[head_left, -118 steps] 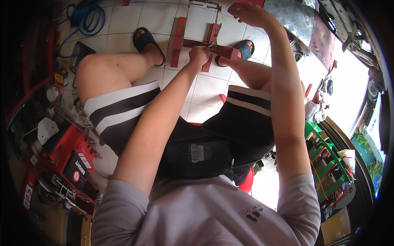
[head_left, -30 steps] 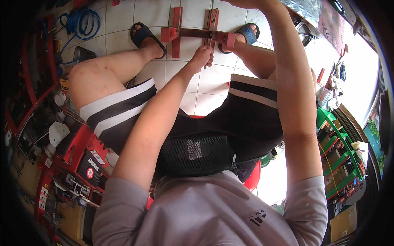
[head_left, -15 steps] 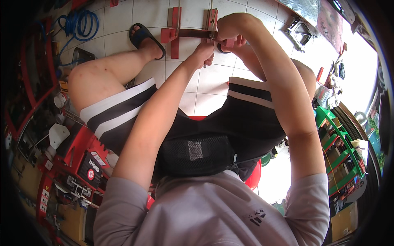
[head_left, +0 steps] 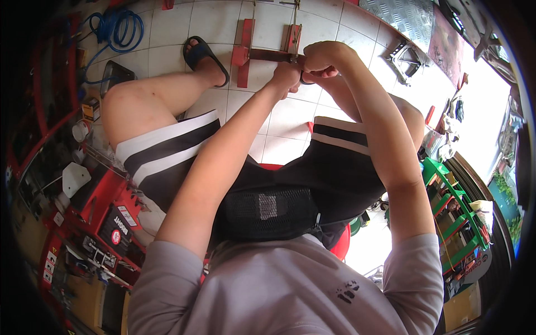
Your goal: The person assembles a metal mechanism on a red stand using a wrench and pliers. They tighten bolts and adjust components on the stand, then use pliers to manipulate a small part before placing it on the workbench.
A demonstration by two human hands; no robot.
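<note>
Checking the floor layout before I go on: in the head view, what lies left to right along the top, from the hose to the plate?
Blue coiled hose → black sandal → red metal frame → left hand → right hand → grey tread plate.

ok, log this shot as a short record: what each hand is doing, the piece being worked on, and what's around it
left hand: left hand closed on the dark bar of the red metal frame
right hand: right hand fisted beside it over the same bar; what it holds is hidden
frame: lies flat on the white tiled floor, red uprights joined by a crossbar
posture: seated, knees apart, black sandal by the frame
surroundings: blue hose coil upper left, red tool case at left, green rack at right
</note>
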